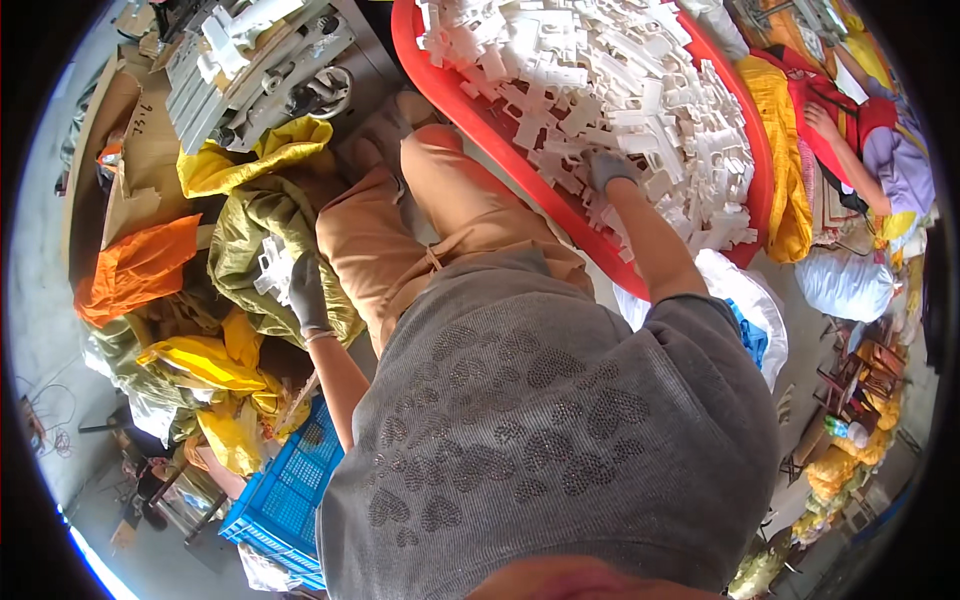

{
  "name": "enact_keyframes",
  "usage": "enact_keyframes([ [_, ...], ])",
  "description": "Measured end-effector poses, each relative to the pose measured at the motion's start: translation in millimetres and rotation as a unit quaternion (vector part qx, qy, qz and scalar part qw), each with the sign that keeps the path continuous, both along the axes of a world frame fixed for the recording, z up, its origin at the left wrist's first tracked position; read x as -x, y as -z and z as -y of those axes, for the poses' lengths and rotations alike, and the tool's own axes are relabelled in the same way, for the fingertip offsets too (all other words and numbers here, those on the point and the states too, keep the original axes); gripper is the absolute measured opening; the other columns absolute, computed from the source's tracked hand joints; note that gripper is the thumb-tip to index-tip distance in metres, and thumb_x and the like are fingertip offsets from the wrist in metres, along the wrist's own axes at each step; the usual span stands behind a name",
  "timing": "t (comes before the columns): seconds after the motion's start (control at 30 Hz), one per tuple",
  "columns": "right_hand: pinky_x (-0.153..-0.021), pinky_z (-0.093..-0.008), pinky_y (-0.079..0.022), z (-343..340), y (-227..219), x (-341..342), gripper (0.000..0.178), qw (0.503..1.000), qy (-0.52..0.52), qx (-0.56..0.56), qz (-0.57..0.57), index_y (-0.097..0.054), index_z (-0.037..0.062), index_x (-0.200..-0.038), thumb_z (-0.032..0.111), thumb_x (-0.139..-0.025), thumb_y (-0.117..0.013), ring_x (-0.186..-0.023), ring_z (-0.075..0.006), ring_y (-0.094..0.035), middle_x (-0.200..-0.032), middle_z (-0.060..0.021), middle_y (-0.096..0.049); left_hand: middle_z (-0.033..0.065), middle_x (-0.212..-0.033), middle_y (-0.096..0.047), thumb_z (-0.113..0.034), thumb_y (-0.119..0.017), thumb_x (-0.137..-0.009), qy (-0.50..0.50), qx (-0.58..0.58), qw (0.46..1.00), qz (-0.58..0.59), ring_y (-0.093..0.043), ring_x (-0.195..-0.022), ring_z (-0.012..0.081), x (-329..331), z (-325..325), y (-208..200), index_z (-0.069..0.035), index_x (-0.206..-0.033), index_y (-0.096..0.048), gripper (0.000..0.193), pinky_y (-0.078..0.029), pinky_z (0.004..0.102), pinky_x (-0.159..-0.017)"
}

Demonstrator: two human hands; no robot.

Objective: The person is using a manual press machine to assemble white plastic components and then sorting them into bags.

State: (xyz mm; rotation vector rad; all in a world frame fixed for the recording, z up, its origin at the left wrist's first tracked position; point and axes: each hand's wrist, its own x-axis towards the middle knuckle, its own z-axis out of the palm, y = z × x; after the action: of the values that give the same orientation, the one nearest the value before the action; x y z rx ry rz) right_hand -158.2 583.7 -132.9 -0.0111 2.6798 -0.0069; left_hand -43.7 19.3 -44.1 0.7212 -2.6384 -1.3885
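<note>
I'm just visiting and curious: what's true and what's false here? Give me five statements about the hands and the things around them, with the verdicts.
1. The right hand is at the heap inside the red tub. True.
2. The heap in the red tub is made up of blue pieces. False: it is made up of white pieces.
3. The left hand is by the olive-green sack. True.
4. The blue crate is on the person's right. False: it is on the person's left.
5. The grey shirt has heart shapes on it. True.
</note>
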Motion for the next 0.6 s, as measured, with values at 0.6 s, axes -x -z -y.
enact_keyframes([
  [0.6, -0.094, -0.0432, -0.041, 8.9, 21.7, 6.2, 0.055, 0.845, 0.371, 0.291, -0.253, -0.045, 0.0092, -0.127, 0.041, -0.084, -0.056, -0.109, -0.0402, -0.052, -0.117, -0.0213, -0.056, 0.0062, -0.103, -0.063, -0.021, -0.054, -0.093, -0.014, -0.022, 1.000, 0.007, -0.056, -0.089, 0.0127, -4.1, -0.2, -4.6, 0.001, -0.114, -0.059, 0.031, -0.046, 0.0257, -0.079],
])
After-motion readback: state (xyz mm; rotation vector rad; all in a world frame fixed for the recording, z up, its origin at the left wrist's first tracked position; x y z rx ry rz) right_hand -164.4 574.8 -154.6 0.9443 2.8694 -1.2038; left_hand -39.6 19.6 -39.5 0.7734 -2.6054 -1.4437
